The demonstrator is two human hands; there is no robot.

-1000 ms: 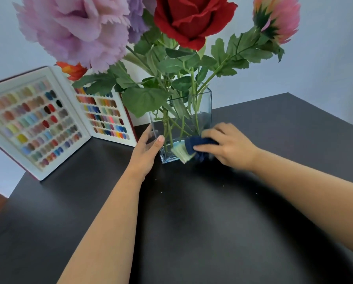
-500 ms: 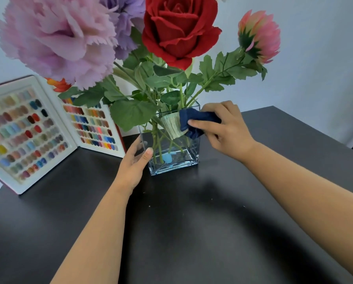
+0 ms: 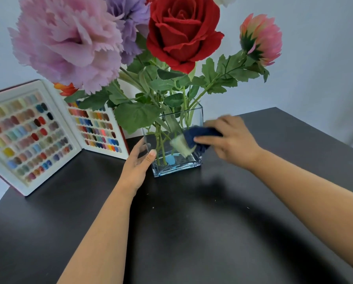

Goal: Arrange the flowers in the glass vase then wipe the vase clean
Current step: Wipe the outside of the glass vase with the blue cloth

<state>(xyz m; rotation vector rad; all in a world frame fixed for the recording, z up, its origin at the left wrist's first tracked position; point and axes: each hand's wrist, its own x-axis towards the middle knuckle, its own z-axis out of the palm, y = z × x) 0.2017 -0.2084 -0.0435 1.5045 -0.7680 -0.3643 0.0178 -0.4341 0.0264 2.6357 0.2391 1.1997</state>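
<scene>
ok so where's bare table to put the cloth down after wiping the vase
Bare table stretches from the vase to the near edge; more beyond the right hand and its cloth, toward the far right corner. Crowded left: the left hand and open swatch book.

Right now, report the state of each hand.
Left hand: holds the glass vase at its left corner.
Right hand: grips the dark blue cloth, pressed on the vase front.

The square, clear glass vase [image 3: 177, 168] stands upright on the dark table [image 3: 192, 232], with green stems showing through its walls. It holds a pink peony [image 3: 67, 44], a purple bloom [image 3: 128, 23], a red rose [image 3: 181, 31] and a pink bud [image 3: 261, 37] that leans right. A dark blue cloth [image 3: 200, 134] with a pale underside presses against the vase's near face.
</scene>
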